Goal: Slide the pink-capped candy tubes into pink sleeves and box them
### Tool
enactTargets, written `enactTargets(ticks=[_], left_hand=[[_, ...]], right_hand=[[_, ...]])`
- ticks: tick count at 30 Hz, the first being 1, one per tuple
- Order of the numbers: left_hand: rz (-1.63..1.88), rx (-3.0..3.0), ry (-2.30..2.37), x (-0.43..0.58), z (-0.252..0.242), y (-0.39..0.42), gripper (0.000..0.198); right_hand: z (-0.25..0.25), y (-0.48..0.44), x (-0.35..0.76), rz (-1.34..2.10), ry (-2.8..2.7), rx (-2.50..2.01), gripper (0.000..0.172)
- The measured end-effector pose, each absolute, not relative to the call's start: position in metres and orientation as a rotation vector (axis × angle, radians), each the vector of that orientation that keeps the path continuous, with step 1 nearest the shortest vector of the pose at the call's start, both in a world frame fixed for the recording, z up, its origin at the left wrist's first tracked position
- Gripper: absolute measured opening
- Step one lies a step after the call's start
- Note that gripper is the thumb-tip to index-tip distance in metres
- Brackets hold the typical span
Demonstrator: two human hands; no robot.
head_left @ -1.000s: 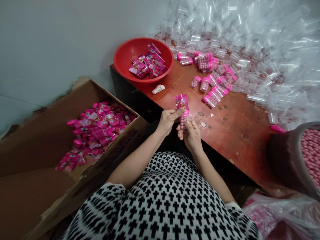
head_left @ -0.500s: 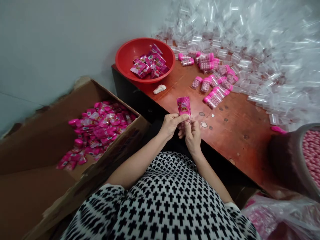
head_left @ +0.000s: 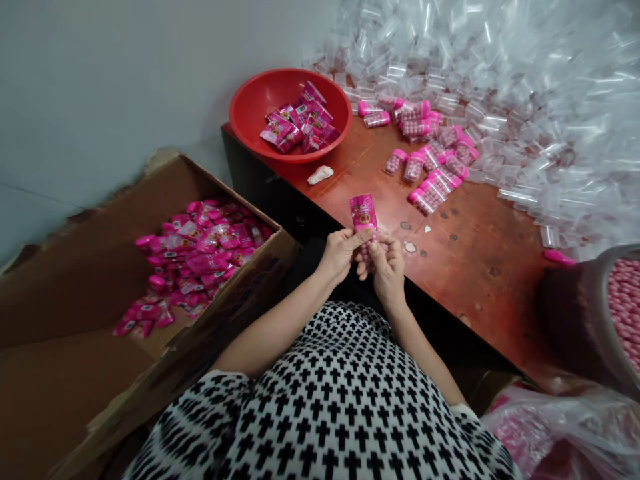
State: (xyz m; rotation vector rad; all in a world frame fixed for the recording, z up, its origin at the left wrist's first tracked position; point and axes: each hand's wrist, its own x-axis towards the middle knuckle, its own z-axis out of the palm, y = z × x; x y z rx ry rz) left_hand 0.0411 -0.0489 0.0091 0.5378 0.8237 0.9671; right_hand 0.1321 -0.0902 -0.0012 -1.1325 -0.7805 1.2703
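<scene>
Far left, a cardboard box (head_left: pixel 65 287) with a ragged rim and, heaped inside, bright pink wrapped packs (head_left: pixel 210 247). Next along, at the left end of the table (head_left: pixel 450 270), a red bowl (head_left: pixel 245 107) holding flat pink packets (head_left: pixel 300 127); just in front of it, a small white lump (head_left: pixel 321 175).

At centre, close to the table's front edge, the left hand (head_left: pixel 340 253), thumb and fingers pinching the lower end of a pink packet (head_left: pixel 363 212) at the top of a small bead-filled jar (head_left: pixel 365 252). Alongside, the right hand (head_left: pixel 390 267), thumb pressed to the jar, fingers curled behind. Cannot tell how far packet and jar overlap. Could slip askew from too light a pinch on the left; could crease or tear from too hard a push on the right. Could even drop past the table's edge with both grips loosened together.

Right of centre, filled jars (head_left: pixel 433 192) lying in a loose cluster; likely to roll after a stray knock. Behind and beyond, a great pile of clear containers (head_left: pixel 500 87); could slide in among them from any jolt. Far right, a dark bucket (head_left: pixel 560 307) of pink beads (head_left: pixel 625 307) and, below, a plastic bag (head_left: pixel 585 417).
</scene>
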Motion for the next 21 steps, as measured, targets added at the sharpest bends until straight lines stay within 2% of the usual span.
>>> enactTargets(ticks=[6,14,21], left_hand=[[1.021,0.506,0.804,0.041,0.007,-0.060,0.046],[1.028,0.458,0.846,0.043,0.008,-0.057,0.049],[1.076,0.457,0.832,0.046,0.005,-0.064,0.040]], right_hand=[[-0.005,-0.086,0.132,1.318,-0.745,-1.089,0.035],[-0.011,-0.092,0.129,1.020,-0.913,-1.310,0.032],[-0.007,-0.086,0.129,1.274,-0.713,-1.135,0.034]])
